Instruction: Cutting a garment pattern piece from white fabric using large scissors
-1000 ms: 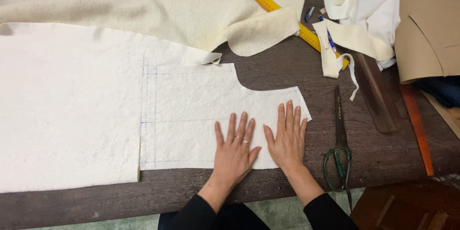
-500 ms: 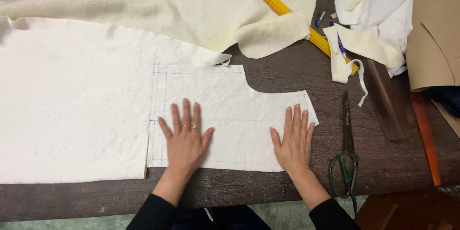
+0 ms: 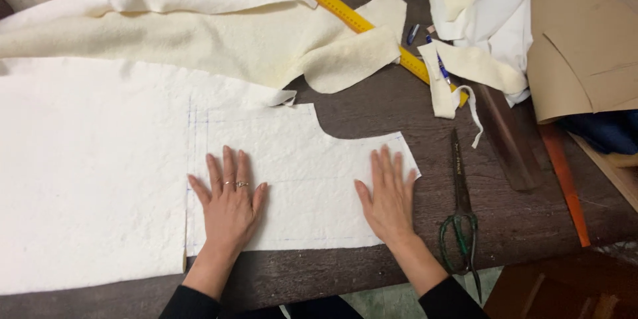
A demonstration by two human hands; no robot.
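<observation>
Both hands same spots as 0.5 s ago: left hand (image 3: 229,203) & right hand (image 3: 389,196) flat on cut fabric piece (image 3: 299,179), fingers spread wide.

Both forearms are covered by black long sleeves ending above the wrists. The left hand (image 3: 229,209) carries thin metal rings on two adjacent fingers (image 3: 234,171). The right hand (image 3: 389,199) is bare, with no rings visible. Fingernails are short and unpainted.

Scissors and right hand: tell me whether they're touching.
Apart. The head view shows a strip of bare dark table between the right hand, flat on the cut white fabric piece, and the scissors.
</observation>
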